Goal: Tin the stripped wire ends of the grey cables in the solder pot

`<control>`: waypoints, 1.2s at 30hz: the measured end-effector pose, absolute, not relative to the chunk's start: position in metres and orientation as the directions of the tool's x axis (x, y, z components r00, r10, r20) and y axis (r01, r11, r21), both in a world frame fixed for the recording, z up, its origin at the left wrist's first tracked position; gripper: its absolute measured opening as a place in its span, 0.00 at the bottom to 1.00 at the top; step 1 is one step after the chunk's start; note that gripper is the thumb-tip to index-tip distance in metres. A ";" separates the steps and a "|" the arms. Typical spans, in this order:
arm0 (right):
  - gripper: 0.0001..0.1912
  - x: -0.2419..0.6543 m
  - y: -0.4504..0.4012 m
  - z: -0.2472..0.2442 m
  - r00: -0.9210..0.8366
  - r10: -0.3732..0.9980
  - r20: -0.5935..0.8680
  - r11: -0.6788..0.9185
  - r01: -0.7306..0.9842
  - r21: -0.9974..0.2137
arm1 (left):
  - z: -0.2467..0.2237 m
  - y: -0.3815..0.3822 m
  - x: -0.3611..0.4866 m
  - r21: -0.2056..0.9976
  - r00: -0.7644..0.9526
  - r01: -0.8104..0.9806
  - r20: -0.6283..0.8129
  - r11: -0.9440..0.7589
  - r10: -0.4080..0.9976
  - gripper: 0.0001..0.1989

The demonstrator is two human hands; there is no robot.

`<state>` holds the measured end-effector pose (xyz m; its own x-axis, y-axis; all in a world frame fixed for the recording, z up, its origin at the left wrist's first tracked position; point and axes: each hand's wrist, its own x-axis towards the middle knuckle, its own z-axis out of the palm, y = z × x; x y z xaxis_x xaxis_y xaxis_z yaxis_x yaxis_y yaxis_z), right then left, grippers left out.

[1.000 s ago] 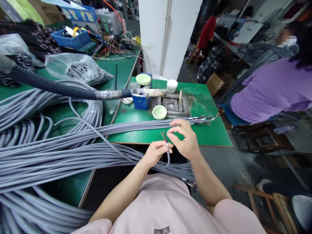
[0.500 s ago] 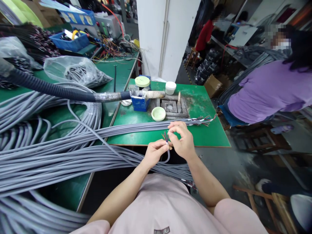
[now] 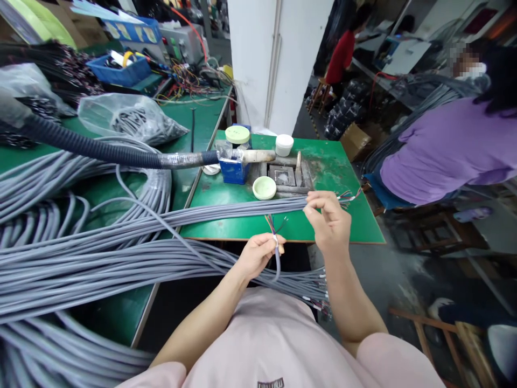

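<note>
My left hand (image 3: 258,254) pinches the end of a grey cable (image 3: 277,265) just beyond the green table's front edge. Thin coloured wires (image 3: 272,222) fan upward from that end, some leaning to the right. My right hand (image 3: 330,220) is up and to the right, over the ends of a bundle of grey cables (image 3: 242,209) lying across the table. Its thumb and index finger are drawn together; whatever may be between them is too small to make out. Stripped wire ends (image 3: 346,198) of the bundle show just past this hand.
A solder pot (image 3: 284,175) is set in the green table (image 3: 327,161), beside a green bowl (image 3: 264,188), a white jar (image 3: 284,144), a blue box (image 3: 234,170) and a black hose (image 3: 100,148). Grey coils (image 3: 157,188) lie left. A person in purple (image 3: 448,151) sits right.
My right hand has moved away from the wires to the right, over the bundle's ends. The wires at my left hand are now spread apart. The left hand has barely moved.
</note>
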<state>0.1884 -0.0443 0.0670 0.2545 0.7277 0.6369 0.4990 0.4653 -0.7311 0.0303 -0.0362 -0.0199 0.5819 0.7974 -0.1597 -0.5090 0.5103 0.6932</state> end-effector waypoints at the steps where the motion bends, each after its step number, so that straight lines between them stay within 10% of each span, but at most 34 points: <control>1: 0.04 0.188 -0.045 0.065 0.234 0.741 0.629 0.461 0.503 -0.731 | -0.020 -0.036 0.030 0.670 0.599 -0.522 -0.152 0.527 0.786 0.19; 27: 0.05 0.170 -0.049 0.061 -0.114 0.743 0.660 0.560 0.646 -0.519 | -0.029 -0.030 0.022 0.510 0.701 -0.606 -0.018 0.610 0.713 0.14; 36: 0.19 0.178 -0.074 0.052 -0.529 0.639 0.558 0.729 0.647 -0.222 | -0.020 -0.021 0.021 0.534 0.641 -0.578 -0.172 0.618 0.748 0.16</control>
